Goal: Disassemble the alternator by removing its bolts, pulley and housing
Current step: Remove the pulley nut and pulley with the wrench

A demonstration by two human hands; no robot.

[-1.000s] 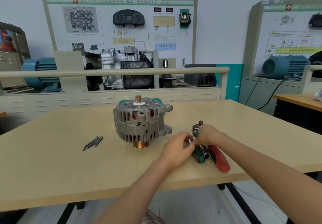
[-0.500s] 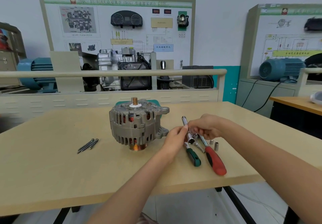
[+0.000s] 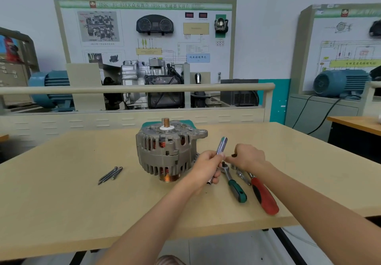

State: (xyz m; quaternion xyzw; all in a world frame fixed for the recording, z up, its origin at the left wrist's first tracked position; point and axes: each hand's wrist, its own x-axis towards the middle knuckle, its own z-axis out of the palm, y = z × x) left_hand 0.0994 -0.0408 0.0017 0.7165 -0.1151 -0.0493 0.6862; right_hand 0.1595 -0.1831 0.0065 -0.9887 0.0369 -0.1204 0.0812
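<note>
- The left hand [image 3: 206, 166] grips a long chrome socket extension [image 3: 221, 147], fingers curled round its lower half so the top tilts up and away, free of the worktop [image 3: 61, 213].
- The right hand [image 3: 248, 157] sits just beside it with fingers curled; a small dark piece [image 3: 234, 155] shows at the fingertips, seemingly pinched, though too small to identify.
- A second ago both hands were down among the tools, close together on the same cluster; since then the extension has been lifted out and raised, and the hands have drawn slightly apart.
- Beneath them lie a green-handled ratchet [image 3: 235, 184] and a red-handled tool [image 3: 265, 198], side by side.
- The alternator [image 3: 167, 153] stands pulley-down just left of the hands, untouched, its housing whole and copper windings visible through the slots.
- Long bolts [image 3: 110, 175] lie together well to its left, so the through-bolts look already out.
- My judgement: this is tool preparation, probably fitting a bit or socket for the next fastener; pulley and housing remain to be removed.
</note>
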